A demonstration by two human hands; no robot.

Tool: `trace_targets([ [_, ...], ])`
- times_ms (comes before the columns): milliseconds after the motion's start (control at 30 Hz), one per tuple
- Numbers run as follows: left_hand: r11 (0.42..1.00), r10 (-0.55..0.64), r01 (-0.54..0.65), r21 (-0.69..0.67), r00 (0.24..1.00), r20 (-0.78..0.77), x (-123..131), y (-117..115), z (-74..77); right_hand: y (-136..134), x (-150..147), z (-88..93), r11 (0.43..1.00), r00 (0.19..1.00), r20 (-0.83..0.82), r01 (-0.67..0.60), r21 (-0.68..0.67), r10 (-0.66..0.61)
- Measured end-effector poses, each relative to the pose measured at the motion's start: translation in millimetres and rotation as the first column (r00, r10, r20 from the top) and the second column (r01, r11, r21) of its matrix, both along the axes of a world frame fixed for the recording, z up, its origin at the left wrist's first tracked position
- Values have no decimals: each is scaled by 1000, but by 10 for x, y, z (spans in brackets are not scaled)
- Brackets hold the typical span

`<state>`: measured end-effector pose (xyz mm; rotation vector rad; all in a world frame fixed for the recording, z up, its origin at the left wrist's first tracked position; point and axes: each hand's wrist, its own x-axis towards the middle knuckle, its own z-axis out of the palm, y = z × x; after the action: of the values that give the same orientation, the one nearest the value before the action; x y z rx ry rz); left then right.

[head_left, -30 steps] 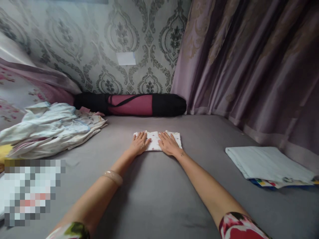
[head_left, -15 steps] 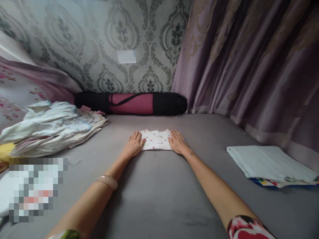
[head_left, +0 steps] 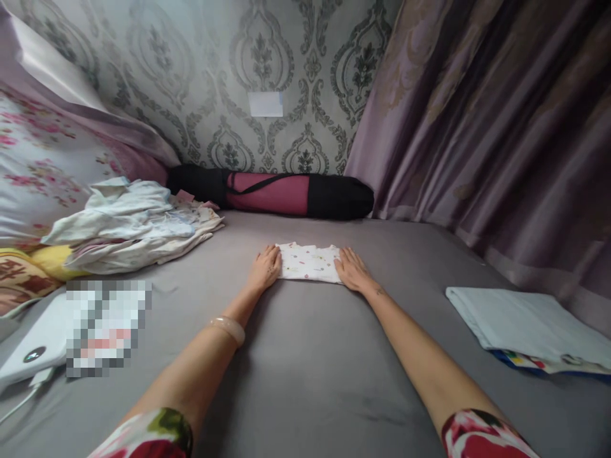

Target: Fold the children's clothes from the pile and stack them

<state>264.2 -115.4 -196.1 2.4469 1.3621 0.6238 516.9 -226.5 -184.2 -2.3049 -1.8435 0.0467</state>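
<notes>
A small white cloth (head_left: pixel 309 263) with a scattered coloured print lies folded into a flat rectangle on the grey sheet (head_left: pixel 305 356). My left hand (head_left: pixel 267 265) rests flat at its left edge, fingers stretched forward. At the right edge my right hand (head_left: pixel 352 268) lies flat too, its fingers extended and touching the cloth. Neither hand grips anything.
Crumpled light clothes (head_left: pixel 138 219) lie at the left, near a floral pillow (head_left: pixel 38 165) and a white device (head_left: pixel 35 343) with a cable. A black and pink roll bag (head_left: pixel 272 193) lies along the wall. Folded pale cloth (head_left: pixel 525 321) is at the right.
The view has shifted left, showing more of the white device and pillow. Both hands remain flat at the cloth's sides; the left thumb now lies closer to its fingers.
</notes>
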Motion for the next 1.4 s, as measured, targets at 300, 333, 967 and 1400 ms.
trace_targets([
  [300,1000,24,-24,3,997,76,-13,94,-81,30,47,-62,998,1000,0,9,-65,-9],
  [333,1000,24,-24,6,996,88,-15,106,-81,40,38,-30,996,1000,0,17,-86,-17],
  [967,998,55,-61,12,959,279,-41,177,-130,198,-347,52,996,1000,-8,8,-89,-9],
  [1400,989,145,-141,-37,910,390,-57,224,-136,448,-932,155,991,990,-54,-133,-26,132],
])
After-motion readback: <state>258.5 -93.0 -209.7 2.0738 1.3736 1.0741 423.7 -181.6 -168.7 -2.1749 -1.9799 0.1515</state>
